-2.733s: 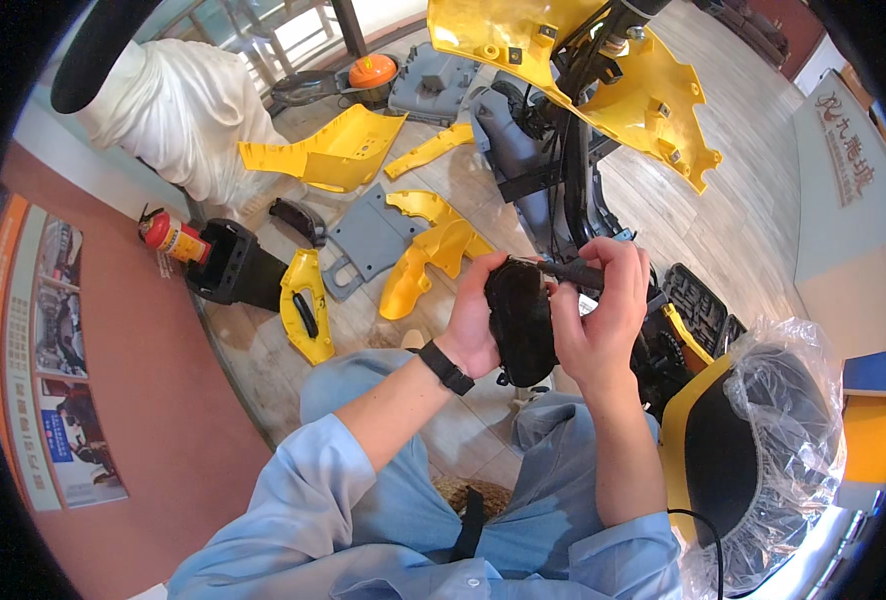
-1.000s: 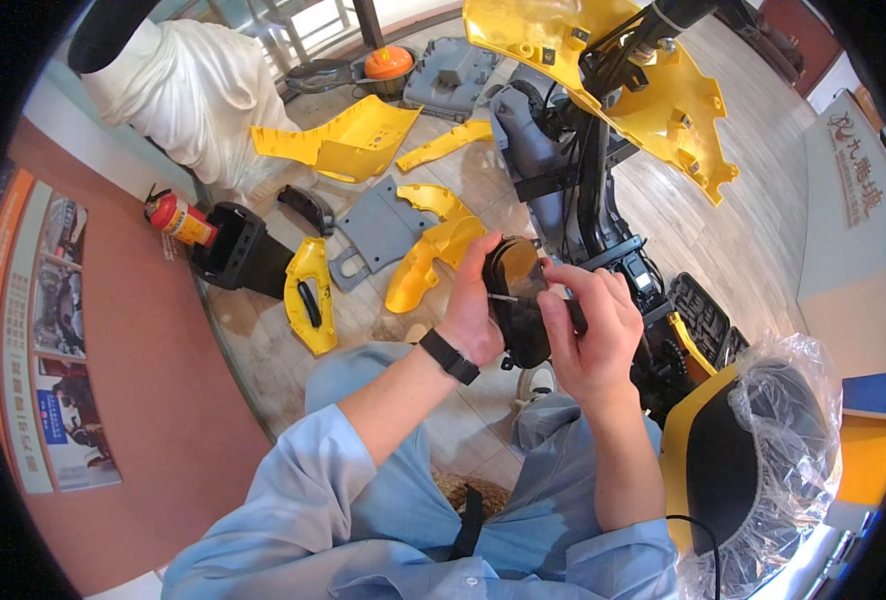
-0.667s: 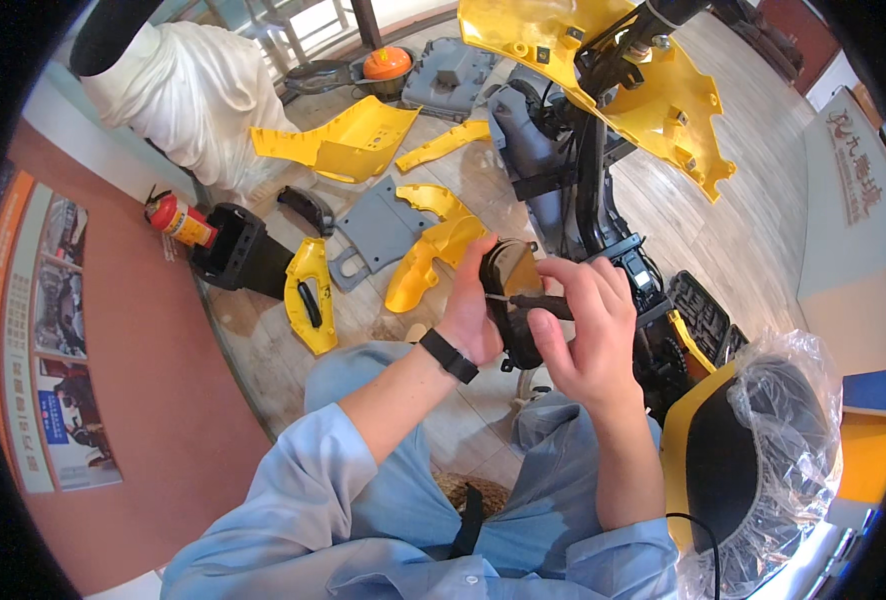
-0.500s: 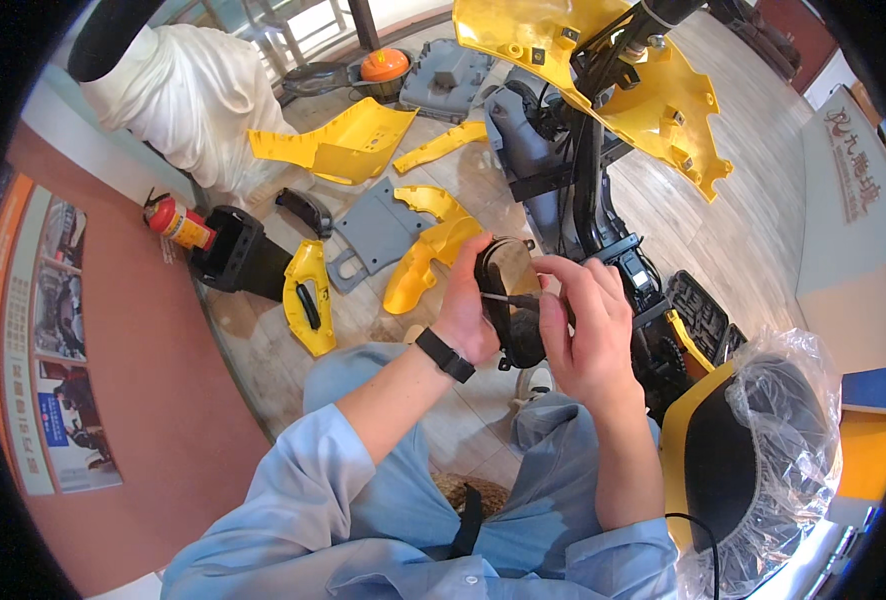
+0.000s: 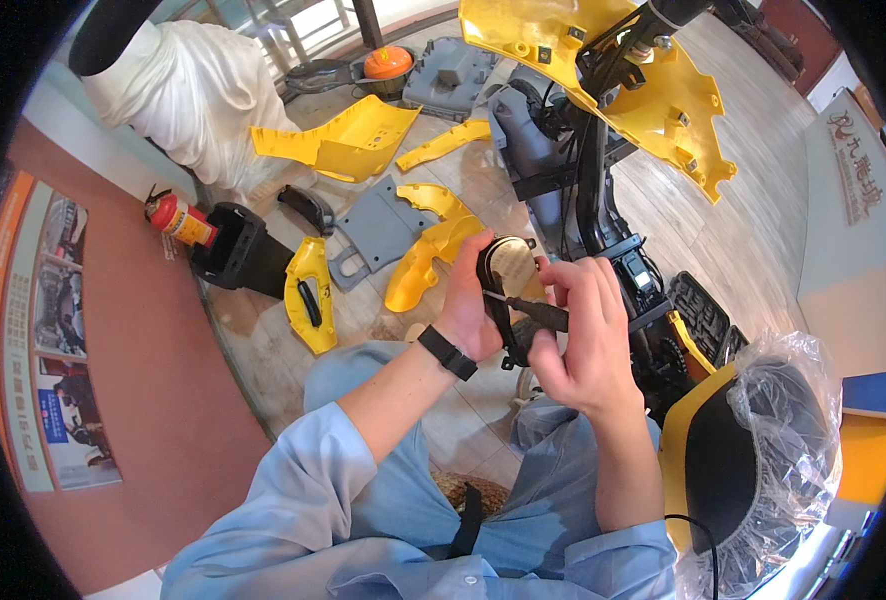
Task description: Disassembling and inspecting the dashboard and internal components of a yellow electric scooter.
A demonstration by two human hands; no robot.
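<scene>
Above my knees, my left hand (image 5: pixel 463 315) grips an oval black housing (image 5: pixel 511 265) from the left side; its upper face looks glossy and reflects light. A screwdriver (image 5: pixel 538 312) with a black handle and thin metal shaft lies across the housing's middle, the shaft reaching toward its left rim. My right hand (image 5: pixel 588 340) has curled fingers around that handle, with the thumb bent low beside the housing. The screwdriver's tip is too small to make out. Beyond the housing lies a curved yellow body panel (image 5: pixel 418 270) on the floor.
A stripped scooter frame (image 5: pixel 591 180) with yellow fairing (image 5: pixel 693 130) stands right, beside a tool case (image 5: pixel 693 310) and plastic-wrapped seat (image 5: pixel 763 450). Yellow panels (image 5: pixel 353 140) and a grey board (image 5: pixel 373 235) lie on the floor; a fire extinguisher (image 5: pixel 178 220) is left, near white cloth (image 5: pixel 203 100).
The housing has risen slightly and shows a lighter, reflective face. The screwdriver has shifted from its top edge down across its middle. My right fingers have shifted on the handle, thumb lower.
</scene>
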